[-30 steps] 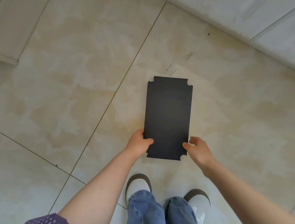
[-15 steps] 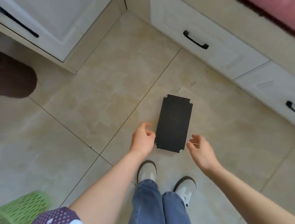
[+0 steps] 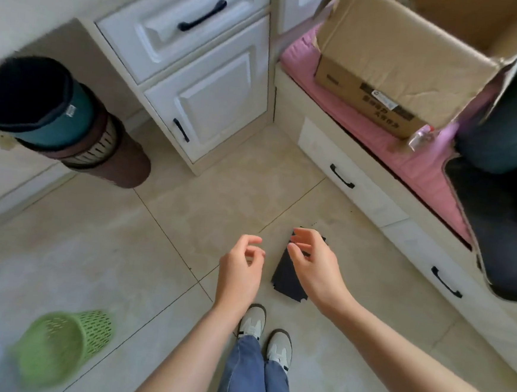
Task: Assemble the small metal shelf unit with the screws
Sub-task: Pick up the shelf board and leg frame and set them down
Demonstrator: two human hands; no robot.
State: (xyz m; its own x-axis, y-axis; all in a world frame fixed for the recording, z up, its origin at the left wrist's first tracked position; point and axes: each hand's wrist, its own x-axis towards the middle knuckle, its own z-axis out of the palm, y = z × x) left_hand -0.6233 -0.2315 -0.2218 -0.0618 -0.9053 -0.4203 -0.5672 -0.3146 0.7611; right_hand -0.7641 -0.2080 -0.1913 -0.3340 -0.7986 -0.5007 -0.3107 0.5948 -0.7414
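A flat black metal shelf panel (image 3: 288,278) with notched corners lies on the beige tiled floor just ahead of my shoes. My right hand (image 3: 313,268) hovers above it and hides its far end; the fingers are loosely curled and hold nothing. My left hand (image 3: 239,268) hangs in the air just left of the panel, fingers relaxed, also holding nothing. Neither hand touches the panel. No screws show.
An open cardboard box (image 3: 394,61) sits on a pink cushion (image 3: 379,137) on the white drawer bench (image 3: 359,191) at right. White cabinets (image 3: 209,99) stand ahead. Stacked bins (image 3: 59,121) are at left, a green basket (image 3: 63,344) at lower left.
Both hands let go of the panel, which now lies on the floor. My head has risen and tilted up, bringing the cabinets, bench and box into view.
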